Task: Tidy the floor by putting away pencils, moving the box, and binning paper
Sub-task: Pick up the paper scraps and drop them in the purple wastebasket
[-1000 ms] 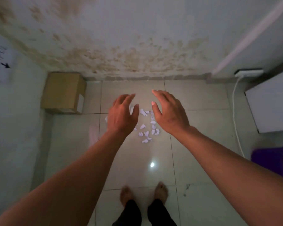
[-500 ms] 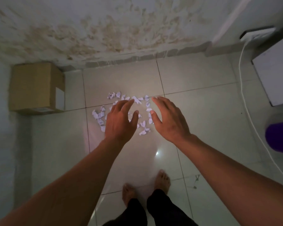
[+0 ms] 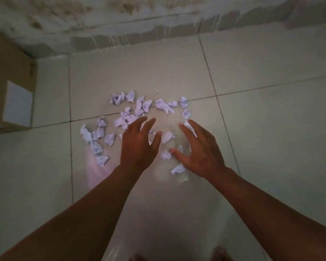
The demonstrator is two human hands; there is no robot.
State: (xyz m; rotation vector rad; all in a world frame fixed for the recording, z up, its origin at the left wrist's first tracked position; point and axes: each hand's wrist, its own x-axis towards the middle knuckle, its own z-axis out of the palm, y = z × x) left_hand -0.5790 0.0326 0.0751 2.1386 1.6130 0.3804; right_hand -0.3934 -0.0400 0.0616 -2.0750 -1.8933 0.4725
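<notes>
Several crumpled scraps of white paper [image 3: 164, 106] lie scattered on the tiled floor [image 3: 271, 119]. My left hand [image 3: 138, 146] hovers over the middle of the scatter, fingers spread and empty, hiding a few scraps. My right hand [image 3: 199, 149] is spread beside it over the right part of the scatter, thumb close to one scrap [image 3: 165, 155], holding nothing. A brown cardboard box [image 3: 9, 83] with a white label stands at the left against the wall. No pencils are in view.
A stained wall [image 3: 139, 19] with a grey base strip runs along the top, just behind the paper. Bare tiles spread to the right and toward me. My toes [image 3: 219, 254] show at the bottom edge.
The view has dropped much closer to the floor. Both hands have gone down and forward over the paper scraps, fingers spreading wider. The purple bin and white unit on the right have left the view.
</notes>
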